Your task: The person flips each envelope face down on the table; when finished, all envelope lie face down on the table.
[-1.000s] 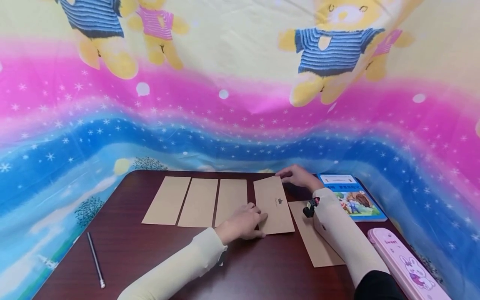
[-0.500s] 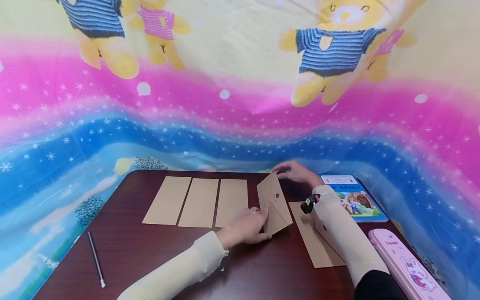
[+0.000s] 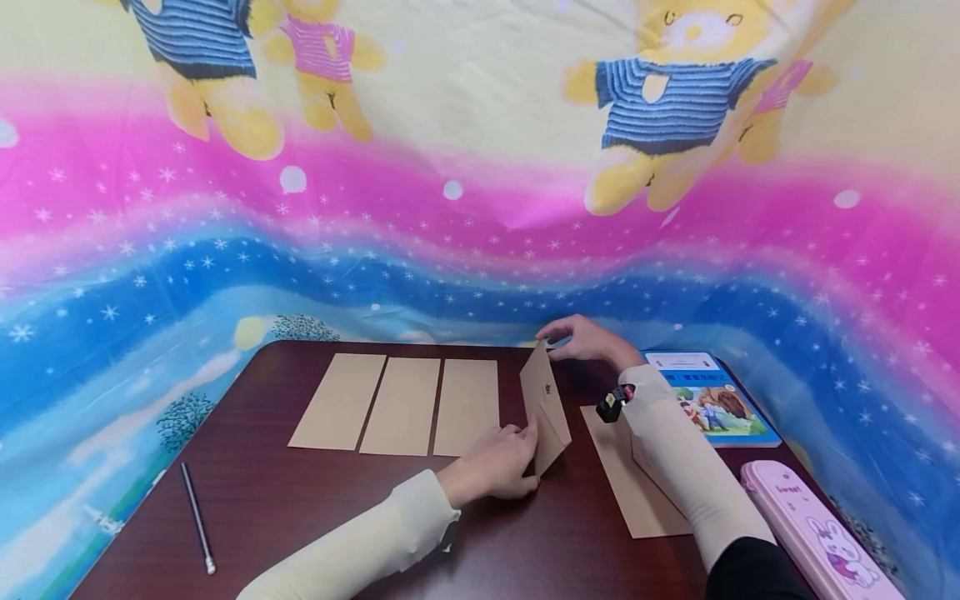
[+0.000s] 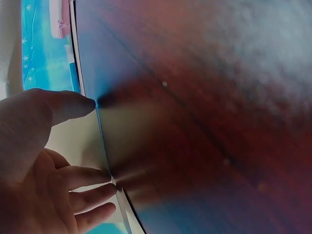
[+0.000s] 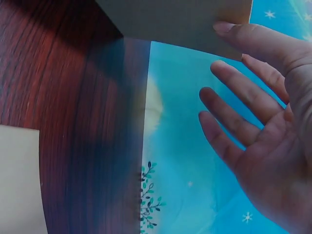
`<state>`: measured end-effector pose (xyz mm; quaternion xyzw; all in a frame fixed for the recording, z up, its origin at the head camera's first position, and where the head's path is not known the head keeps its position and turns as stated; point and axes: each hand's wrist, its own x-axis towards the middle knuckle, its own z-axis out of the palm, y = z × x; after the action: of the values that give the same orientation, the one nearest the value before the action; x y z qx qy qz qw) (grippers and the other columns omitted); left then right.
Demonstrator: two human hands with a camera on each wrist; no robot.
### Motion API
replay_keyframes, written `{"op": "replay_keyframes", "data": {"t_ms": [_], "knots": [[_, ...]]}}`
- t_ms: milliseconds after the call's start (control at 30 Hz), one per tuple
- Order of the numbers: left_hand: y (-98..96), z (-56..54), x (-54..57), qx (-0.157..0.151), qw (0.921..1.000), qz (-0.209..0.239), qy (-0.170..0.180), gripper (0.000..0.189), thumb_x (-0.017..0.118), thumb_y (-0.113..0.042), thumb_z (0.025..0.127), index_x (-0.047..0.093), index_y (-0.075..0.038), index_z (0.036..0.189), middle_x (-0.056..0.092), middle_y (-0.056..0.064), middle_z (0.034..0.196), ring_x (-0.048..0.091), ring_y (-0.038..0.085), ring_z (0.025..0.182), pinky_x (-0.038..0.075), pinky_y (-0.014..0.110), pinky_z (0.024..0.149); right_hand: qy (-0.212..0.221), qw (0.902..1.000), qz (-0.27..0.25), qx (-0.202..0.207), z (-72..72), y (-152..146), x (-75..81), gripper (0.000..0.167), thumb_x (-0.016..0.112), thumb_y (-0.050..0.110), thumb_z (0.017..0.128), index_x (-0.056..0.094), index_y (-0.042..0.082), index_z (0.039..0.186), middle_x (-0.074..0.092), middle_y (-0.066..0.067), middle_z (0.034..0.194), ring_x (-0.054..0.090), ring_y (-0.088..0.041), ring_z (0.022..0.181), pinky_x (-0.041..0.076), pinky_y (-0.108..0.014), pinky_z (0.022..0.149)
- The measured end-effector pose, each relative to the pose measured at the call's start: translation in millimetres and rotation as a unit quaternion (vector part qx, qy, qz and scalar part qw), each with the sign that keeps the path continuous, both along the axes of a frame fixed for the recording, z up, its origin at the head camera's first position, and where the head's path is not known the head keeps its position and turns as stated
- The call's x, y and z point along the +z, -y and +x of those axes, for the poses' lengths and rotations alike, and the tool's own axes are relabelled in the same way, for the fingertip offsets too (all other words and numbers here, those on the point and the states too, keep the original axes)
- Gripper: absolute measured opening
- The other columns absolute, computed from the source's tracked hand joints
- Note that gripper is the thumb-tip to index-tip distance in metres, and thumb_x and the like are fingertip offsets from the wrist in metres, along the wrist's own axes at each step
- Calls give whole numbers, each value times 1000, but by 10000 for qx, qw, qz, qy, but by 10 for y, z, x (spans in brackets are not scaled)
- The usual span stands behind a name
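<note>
A brown kraft paper envelope [image 3: 542,392] with a small crown print is tipped up on its long edge in the head view. My right hand [image 3: 588,343] pinches its far top corner; in the right wrist view the thumb [image 5: 234,30] lies on one face, with the other fingers spread. At the near end my left hand [image 3: 491,465] rests on the table, index fingertip against the envelope and thumb at its bottom corner. Left of them lie three plain envelopes in a row: one [image 3: 337,402], a middle one [image 3: 401,407] and one nearest the hand [image 3: 467,404].
More brown envelopes [image 3: 618,479] lie under my right forearm. A blue picture book [image 3: 720,408] and a pink pencil case [image 3: 813,525] stand along the right side. A dark pencil [image 3: 197,517] lies at the left of the dark red table [image 3: 300,517]. A printed curtain hangs behind.
The crown-printed envelope has gone from lying nearly flat to standing on its edge, its right side raised and swung left by my right hand. My left hand has shifted slightly towards me.
</note>
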<state>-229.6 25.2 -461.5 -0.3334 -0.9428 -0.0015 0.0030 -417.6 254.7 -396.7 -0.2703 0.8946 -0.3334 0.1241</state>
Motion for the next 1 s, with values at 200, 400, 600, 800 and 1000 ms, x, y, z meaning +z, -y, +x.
{"op": "replay_keyframes", "data": {"t_ms": [200,400,600,800,1000], "knots": [[9,25,-12,10,9997,234,34,94,69,-43,92,26,4,160,54,4,155,61,20,130,51,34,103,-38,9998,-137,166,-20,61,8,47,78,20,92,66,8,136,65,-13,141,56,-38,137,53,-52,105],[28,16,0,231,9967,756,193,106,72,-41,90,11,6,162,71,8,129,67,20,117,54,35,96,-36,9997,-183,186,-39,108,11,50,79,21,91,64,6,137,67,-12,139,56,-36,137,52,-51,106],[62,31,38,209,9908,1326,149,122,74,-39,89,-17,-6,163,74,2,108,69,19,100,55,36,87,-86,9998,-115,150,-33,133,17,51,81,21,90,65,6,136,68,-11,137,58,-35,135,52,-52,106],[98,79,90,-65,9842,1722,-402,107,71,-41,93,-3,-19,167,65,4,134,65,21,117,55,39,95,-181,9998,22,121,-19,134,16,51,80,26,91,65,9,136,68,-9,136,59,-34,133,51,-52,106],[116,99,162,-304,9730,2103,-899,78,67,-44,97,32,-21,163,52,6,150,55,22,132,53,40,104,-164,9998,31,138,-9,143,4,46,80,28,91,67,16,134,68,-9,136,60,-33,132,52,-52,106]]}}
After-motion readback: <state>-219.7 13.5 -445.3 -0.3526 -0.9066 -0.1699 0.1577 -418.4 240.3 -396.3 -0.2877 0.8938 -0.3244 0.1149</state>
